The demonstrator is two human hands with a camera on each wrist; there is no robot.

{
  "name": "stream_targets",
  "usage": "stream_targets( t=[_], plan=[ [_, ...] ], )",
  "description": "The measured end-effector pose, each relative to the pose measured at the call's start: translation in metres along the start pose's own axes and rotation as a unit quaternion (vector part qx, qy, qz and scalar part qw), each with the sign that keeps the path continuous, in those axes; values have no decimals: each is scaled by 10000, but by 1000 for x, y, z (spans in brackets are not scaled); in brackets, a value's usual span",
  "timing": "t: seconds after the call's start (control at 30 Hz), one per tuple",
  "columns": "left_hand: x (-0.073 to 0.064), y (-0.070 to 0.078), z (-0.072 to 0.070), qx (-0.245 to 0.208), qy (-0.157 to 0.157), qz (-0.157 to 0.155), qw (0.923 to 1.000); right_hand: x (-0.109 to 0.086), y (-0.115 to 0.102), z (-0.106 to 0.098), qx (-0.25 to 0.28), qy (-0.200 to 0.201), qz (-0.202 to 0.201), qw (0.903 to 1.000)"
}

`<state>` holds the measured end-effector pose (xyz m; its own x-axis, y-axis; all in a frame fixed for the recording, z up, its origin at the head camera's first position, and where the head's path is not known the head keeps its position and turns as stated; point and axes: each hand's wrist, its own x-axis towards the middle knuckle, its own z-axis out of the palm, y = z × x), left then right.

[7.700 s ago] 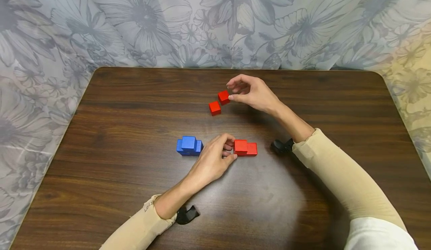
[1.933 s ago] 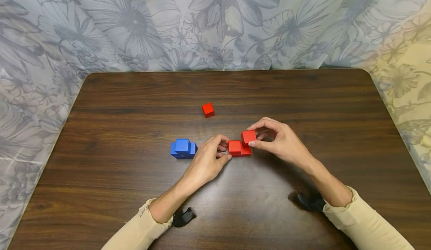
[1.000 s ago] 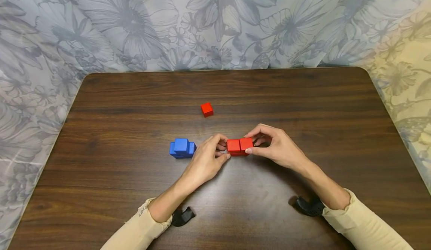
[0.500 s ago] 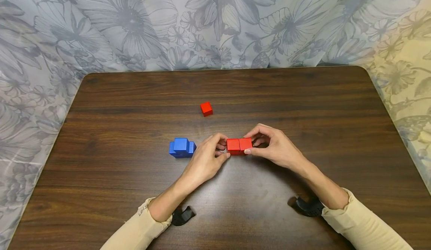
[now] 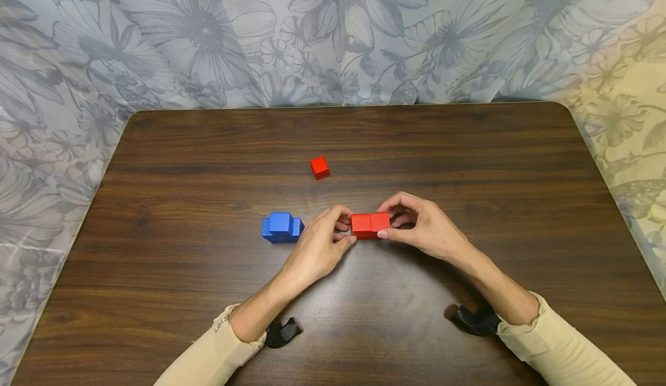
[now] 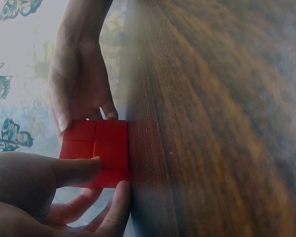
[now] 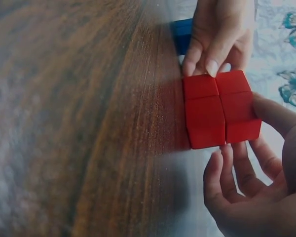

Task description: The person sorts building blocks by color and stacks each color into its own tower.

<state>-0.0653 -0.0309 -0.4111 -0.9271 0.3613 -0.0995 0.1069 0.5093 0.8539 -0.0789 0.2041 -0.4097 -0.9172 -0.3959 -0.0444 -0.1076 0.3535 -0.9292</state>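
Red blocks stand two high on the table. In the head view, a left top block and a right top block sit flush side by side. My left hand grips the left end of this red stack, its thumb along the near face in the left wrist view. At the other end my right hand pinches the right top block between thumb and fingers; the right wrist view shows the thumb at that block's side. The far faces of the stack are hidden.
A blue block stack, raised in the middle, stands just left of my left hand. One loose red cube lies farther back on the wooden table. A floral cloth hangs behind the table's back edge.
My right hand has brought one of the two rear red cubes forward and lowered it onto the stack's right end, beside the left top block. My left hand stays at the left end.
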Motion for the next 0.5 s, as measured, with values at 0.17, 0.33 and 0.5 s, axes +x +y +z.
stream_targets(
  t=[0.17,0.33,0.5],
  plan=[
    [0,0,0,25,-3,12,10000,0,1,0,-5,14,-78,10000],
    [0,-1,1,26,15,13,10000,0,2,1,-10,-3,-135,9999],
    [1,-2,1,27,8,3,10000,0,2,0,51,-58,-126,9999]
  ],
)
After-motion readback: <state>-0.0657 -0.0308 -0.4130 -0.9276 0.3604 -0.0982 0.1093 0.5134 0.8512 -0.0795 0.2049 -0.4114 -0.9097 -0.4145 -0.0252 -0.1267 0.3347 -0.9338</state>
